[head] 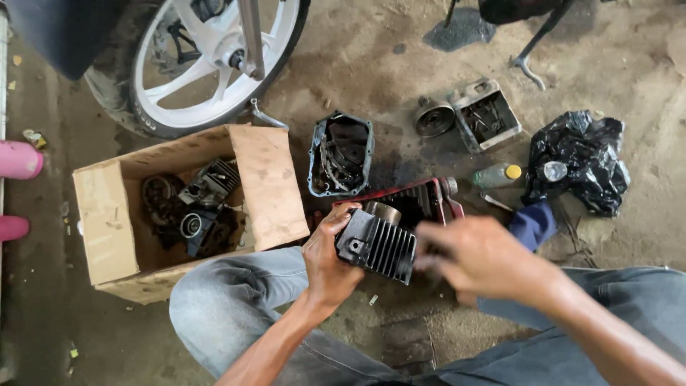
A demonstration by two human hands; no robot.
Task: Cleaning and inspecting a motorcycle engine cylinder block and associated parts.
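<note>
My left hand point(329, 257) grips a black finned engine cylinder point(377, 244) by its left side, held above the floor between my knees. A metal sleeve sticks out of the cylinder's top. My right hand point(480, 259) is against the cylinder's right side, blurred by motion, and I cannot tell whether it holds anything. Just behind the cylinder lies a red tray point(421, 200) with dark contents.
A cardboard box point(268, 186) with several greasy engine parts stands at the left. Farther back are a motorcycle wheel point(207, 64), a dark engine cover point(341, 154), a metal tin point(488, 114), a round part point(434, 118), a small bottle point(498, 175), a black plastic bag point(577, 161) and a blue cloth point(532, 223).
</note>
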